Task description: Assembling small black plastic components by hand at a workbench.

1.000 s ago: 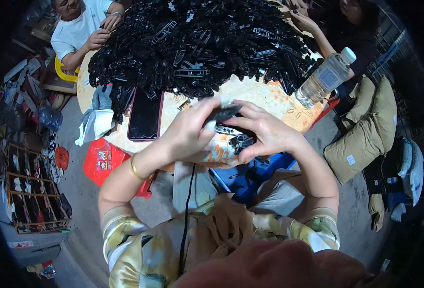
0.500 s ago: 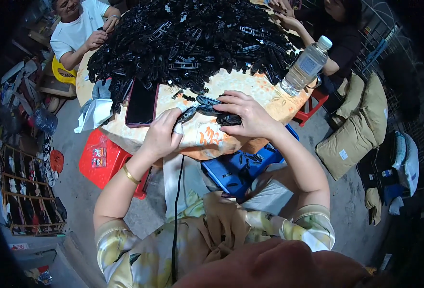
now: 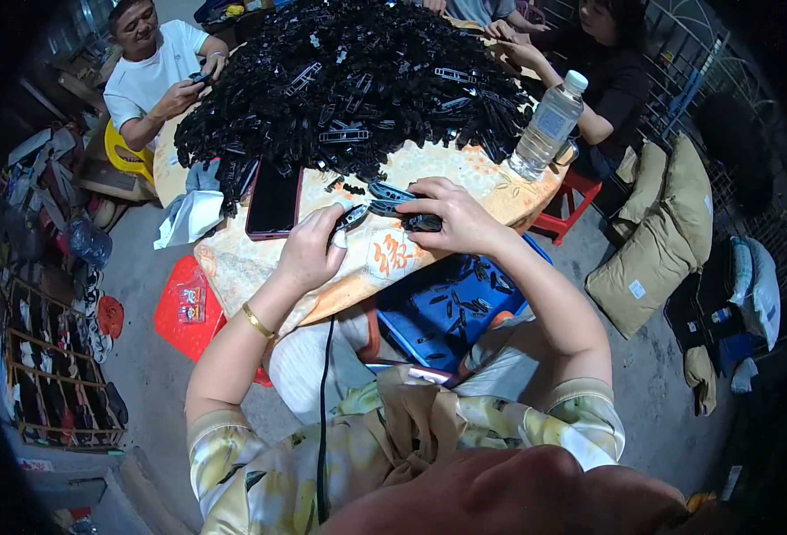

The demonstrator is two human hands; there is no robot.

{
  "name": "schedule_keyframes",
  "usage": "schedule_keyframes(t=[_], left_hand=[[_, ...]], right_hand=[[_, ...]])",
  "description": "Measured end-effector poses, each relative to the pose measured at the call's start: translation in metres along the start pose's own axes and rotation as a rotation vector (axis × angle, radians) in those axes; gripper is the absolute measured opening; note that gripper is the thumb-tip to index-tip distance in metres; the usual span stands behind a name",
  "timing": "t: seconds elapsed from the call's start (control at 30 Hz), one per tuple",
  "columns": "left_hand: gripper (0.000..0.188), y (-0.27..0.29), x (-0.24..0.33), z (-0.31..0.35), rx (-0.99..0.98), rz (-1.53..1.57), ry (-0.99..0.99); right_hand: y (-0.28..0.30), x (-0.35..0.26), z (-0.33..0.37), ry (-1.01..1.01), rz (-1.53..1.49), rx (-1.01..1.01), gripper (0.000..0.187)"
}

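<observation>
My left hand (image 3: 313,247) is closed at the near edge of the table, a small glossy black oval plastic piece (image 3: 351,217) pinched between thumb and fingers. My right hand (image 3: 454,217) curls over several similar pieces. One pair of long black plastic pieces (image 3: 390,197) sticks out from its fingertips toward the left hand, and another dark piece (image 3: 424,223) lies under the fingers. The piece in the left hand nearly meets that pair; I cannot tell whether they touch. Beyond both hands rises a large heap of black plastic parts (image 3: 358,89).
A dark-screened phone (image 3: 274,201) and a white cloth (image 3: 190,219) lie left. A water bottle (image 3: 549,127) stands right on the patterned tablecloth (image 3: 322,299). Below are a blue tray (image 3: 402,312) holding dark pieces and a red stool (image 3: 175,308). Other people sit around the table.
The view has shifted slightly, showing more of the blue tray. The pair of pieces at my right fingertips has tilted and spread a little. Both hands keep their grip.
</observation>
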State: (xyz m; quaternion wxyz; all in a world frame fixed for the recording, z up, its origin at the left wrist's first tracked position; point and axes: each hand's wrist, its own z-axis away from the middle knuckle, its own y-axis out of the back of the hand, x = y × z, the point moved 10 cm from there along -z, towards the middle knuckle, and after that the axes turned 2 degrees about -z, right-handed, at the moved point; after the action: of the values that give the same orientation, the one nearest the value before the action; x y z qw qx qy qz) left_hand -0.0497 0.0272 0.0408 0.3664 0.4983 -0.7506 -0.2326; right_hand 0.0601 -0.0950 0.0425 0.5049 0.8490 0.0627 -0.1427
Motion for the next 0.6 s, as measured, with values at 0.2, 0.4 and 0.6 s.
schedule_keyframes(t=[0.2,0.4,0.6], left_hand=[[0.042,0.001,-0.002,0.002,-0.011,0.009,-0.013],[0.044,-0.001,-0.004,0.001,-0.030,0.037,0.047],[0.039,-0.032,0.071,0.010,-0.363,0.728,0.008]], right_hand=[[0.001,-0.003,0.005,-0.001,-0.037,-0.012,0.040],[0.017,-0.001,0.030,-0.016,-0.036,-0.015,0.041],[0.040,-0.005,0.069,-0.040,0.066,-0.009,0.048]])
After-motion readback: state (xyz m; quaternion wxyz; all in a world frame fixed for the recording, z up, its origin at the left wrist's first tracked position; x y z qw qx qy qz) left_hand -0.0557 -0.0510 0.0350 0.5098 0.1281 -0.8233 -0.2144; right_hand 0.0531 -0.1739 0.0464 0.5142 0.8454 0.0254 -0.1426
